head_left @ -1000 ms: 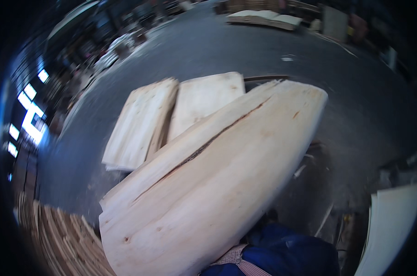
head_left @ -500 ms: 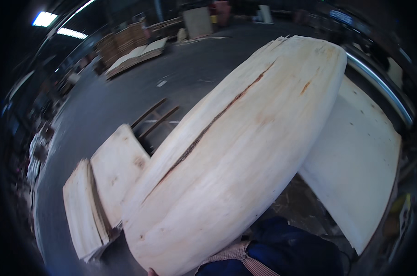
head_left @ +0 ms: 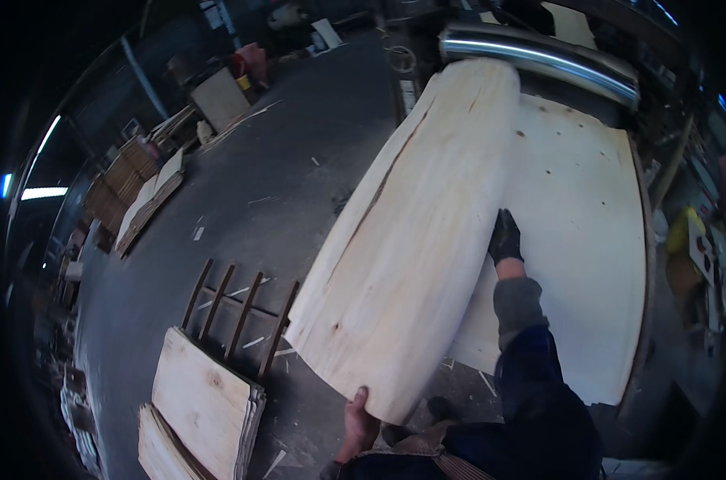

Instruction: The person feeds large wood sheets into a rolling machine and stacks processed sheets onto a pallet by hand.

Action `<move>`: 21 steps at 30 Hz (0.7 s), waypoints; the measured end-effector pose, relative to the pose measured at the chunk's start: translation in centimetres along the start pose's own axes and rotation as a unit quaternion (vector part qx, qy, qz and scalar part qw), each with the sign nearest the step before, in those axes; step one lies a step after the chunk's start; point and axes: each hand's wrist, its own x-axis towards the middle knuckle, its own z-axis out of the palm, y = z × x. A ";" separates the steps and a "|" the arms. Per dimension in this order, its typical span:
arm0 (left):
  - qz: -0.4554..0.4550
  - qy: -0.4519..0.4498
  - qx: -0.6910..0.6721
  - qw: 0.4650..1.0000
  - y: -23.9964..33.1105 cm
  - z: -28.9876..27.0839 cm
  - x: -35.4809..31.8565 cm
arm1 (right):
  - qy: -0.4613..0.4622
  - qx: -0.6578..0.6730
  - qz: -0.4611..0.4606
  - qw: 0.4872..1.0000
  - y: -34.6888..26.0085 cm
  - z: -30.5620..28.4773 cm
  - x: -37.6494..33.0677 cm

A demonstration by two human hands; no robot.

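Wide pale veneer sheet on the table (head_left: pixel 587 240), and, swung over it from above the floor stacks a second ago, the long pale split veneer sheet (head_left: pixel 411 240), gloved right hand (head_left: pixel 504 238) clamping its side edge, bare left hand (head_left: pixel 359 420) pinching its near corner.

- Veneer sheet (head_left: pixel 411 248) between both hands — pale cream, with one thin dark brown streak along its length.
- Right hand (head_left: pixel 504 238) — in what looks like a black glove; grey cuff, dark blue sleeve.
- Floor (head_left: pixel 291 172) left of the hands — dark grey.
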 end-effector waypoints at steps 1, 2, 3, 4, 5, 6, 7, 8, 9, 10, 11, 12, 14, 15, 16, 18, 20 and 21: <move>-0.006 -0.024 -0.003 1.000 0.0 0.8 0.9 | 0.017 -0.042 0.011 0.999 -1.0 -0.4 -1.7; -0.010 -0.045 -0.006 0.999 0.0 1.4 1.4 | 0.030 -0.082 0.024 0.996 -2.0 -0.7 -3.3; -0.051 -0.049 -0.017 0.997 0.0 1.2 1.5 | 0.045 -0.120 0.039 0.991 -2.3 -1.3 -5.1; -0.096 -0.060 -0.028 0.993 0.0 1.0 1.6 | 0.041 -0.113 0.026 0.992 -3.2 -2.7 -5.9; -0.138 -0.065 -0.039 0.988 0.2 1.1 1.6 | 0.051 -0.153 0.014 0.987 -3.7 -2.9 -7.3; -0.134 -0.082 -0.032 0.987 0.7 1.3 1.5 | 0.061 -0.193 0.005 0.979 -3.8 -3.0 -8.8; -0.123 -0.097 -0.060 0.986 1.5 1.1 1.5 | 0.071 -0.232 -0.006 0.970 -3.8 -2.9 -10.6; -0.110 -0.115 -0.089 0.983 2.7 0.6 1.9 | 0.032 -0.197 -0.042 0.979 -3.6 -2.6 -12.5; -0.097 -0.132 -0.118 0.979 4.0 0.1 2.4 | -0.030 -0.168 -0.093 0.981 -3.2 -2.1 -14.7; -0.049 -0.148 -0.150 0.976 5.2 -0.4 3.4 | -0.023 -0.275 -0.113 0.954 -2.7 0.7 -17.2; -0.003 -0.164 -0.181 0.970 6.5 -0.9 4.9 | -0.038 -0.415 -0.155 0.896 -2.3 3.3 -19.9; -0.016 -0.170 -0.207 0.963 8.0 -2.2 6.3 | -0.043 -0.622 -0.155 0.766 -2.7 7.2 -22.8; -0.050 -0.155 -0.267 0.950 10.2 -4.8 10.0 | -0.113 -0.594 -0.141 0.784 -1.1 13.1 -28.3; -0.072 -0.132 -0.298 0.943 10.5 -5.9 11.8 | -0.182 -0.589 -0.164 0.770 0.7 14.5 -30.5; -0.038 -0.183 -0.250 0.950 10.5 -6.8 12.8 | -0.248 -0.615 -0.170 0.729 2.2 16.6 -32.5; 0.019 -0.224 -0.184 0.957 11.9 -6.3 13.1 | -0.356 -0.662 -0.187 0.633 5.6 19.1 -35.6; -0.002 -0.243 -0.164 0.956 14.4 -4.1 11.4 | -0.351 -0.724 -0.197 0.560 7.4 20.4 -37.8; 0.013 -0.267 -0.141 0.953 15.8 -3.0 10.3 | -0.325 -0.764 -0.215 0.514 8.1 20.9 -39.0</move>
